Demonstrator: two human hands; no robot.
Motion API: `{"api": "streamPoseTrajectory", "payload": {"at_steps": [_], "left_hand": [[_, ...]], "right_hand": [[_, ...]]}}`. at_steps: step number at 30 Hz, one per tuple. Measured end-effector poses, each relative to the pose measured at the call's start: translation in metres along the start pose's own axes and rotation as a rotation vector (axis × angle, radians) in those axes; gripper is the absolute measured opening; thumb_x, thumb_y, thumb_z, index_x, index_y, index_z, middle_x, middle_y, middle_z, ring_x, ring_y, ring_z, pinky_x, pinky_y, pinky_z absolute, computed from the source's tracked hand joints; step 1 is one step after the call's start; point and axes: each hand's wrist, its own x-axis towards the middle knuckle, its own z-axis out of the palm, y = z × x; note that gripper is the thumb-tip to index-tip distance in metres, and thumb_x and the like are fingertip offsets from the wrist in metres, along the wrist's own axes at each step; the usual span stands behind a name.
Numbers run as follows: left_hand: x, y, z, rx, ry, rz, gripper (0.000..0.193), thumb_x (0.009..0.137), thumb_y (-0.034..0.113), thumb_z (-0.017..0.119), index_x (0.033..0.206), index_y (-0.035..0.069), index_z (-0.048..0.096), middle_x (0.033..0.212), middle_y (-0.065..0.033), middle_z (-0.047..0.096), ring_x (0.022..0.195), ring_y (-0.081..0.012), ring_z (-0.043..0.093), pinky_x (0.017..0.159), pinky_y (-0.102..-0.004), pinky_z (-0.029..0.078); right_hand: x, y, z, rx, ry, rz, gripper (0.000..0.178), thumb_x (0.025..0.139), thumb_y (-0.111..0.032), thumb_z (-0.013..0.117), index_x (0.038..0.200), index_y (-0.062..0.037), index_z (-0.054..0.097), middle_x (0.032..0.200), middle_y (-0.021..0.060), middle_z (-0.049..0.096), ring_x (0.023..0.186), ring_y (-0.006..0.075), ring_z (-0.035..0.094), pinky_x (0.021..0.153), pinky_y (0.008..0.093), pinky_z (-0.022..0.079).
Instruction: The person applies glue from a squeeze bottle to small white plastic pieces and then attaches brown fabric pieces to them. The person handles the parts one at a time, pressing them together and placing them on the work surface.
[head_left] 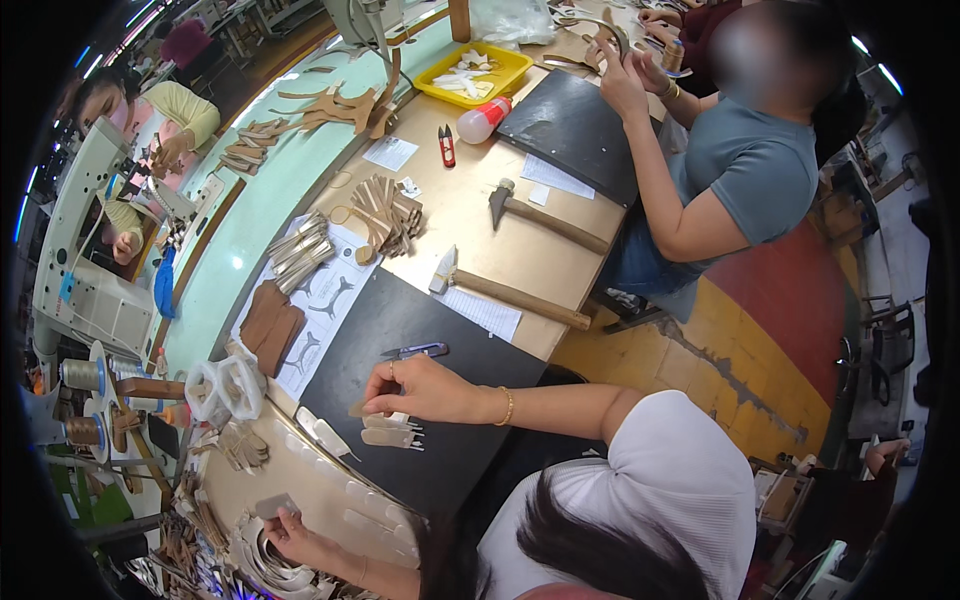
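Observation:
My left hand [298, 540] pinches a flat grey-beige piece [277, 506] between thumb and fingers, at the lower left over the table. My right hand [422, 388] is closed in a pinch on a small beige piece [357, 408], mostly covered by the fingers. Below that hand, several pale rounded tabs [388, 437] with narrow ends lie on the black mat [450, 350]. Further left, white strips [325, 435] rest at the mat's edge. Thread snips [417, 351] lie just beyond my right hand. Pale flat pieces [365, 522] are laid out between my two arms.
Two hammers [520, 296] [550, 222], red snips [446, 147], a red-and-white bottle [484, 120] and a yellow tray [425, 84] stand beyond the mat. Bundled strips [385, 215] and brown pieces [268, 328] lie left. Co-workers sit at right [745, 190] and at a sewing machine [100, 285].

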Motion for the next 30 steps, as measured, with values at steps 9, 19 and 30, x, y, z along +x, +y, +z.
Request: {"api": "streamPoseTrajectory", "payload": {"at_steps": [9, 19, 30], "left_hand": [[-0.06, 0.044, 0.078, -0.329, -0.39, -0.299, 0.032, 0.086, 0.008, 0.059, 0.114, 0.0, 0.047, 0.088, -0.0076, 0.058, 0.063, -0.0129, 0.058, 0.051, -0.0225, 0.049], [-0.086, 0.07, 0.104, -0.296, -0.542, -0.355, 0.038, 0.084, 0.007, 0.061, 0.118, -0.003, 0.046, 0.097, -0.0116, 0.06, 0.075, -0.0152, 0.06, 0.055, -0.0227, 0.048], [-0.09, 0.078, 0.089, -0.409, -0.575, -0.397, 0.043, 0.081, -0.003, 0.062, 0.121, -0.003, 0.047, 0.101, -0.0112, 0.057, 0.082, -0.0126, 0.061, 0.061, -0.0223, 0.055]], "right_hand": [[-0.004, -0.006, 0.009, 0.142, -0.023, 0.025, 0.018, 0.082, -0.017, 0.066, 0.083, 0.0008, 0.061, 0.071, 0.0059, 0.065, 0.065, 0.0099, 0.063, 0.06, 0.0248, 0.049], [0.0, -0.002, 0.004, 0.106, -0.07, -0.073, 0.007, 0.082, -0.009, 0.066, 0.083, -0.0022, 0.063, 0.097, 0.0058, 0.06, 0.088, 0.0105, 0.056, 0.076, 0.0245, 0.045], [-0.003, -0.01, 0.027, 0.169, -0.229, 0.127, 0.01, 0.08, -0.01, 0.069, 0.082, -0.0003, 0.066, 0.099, 0.0039, 0.057, 0.076, 0.0051, 0.053, 0.066, 0.0191, 0.044]]}}
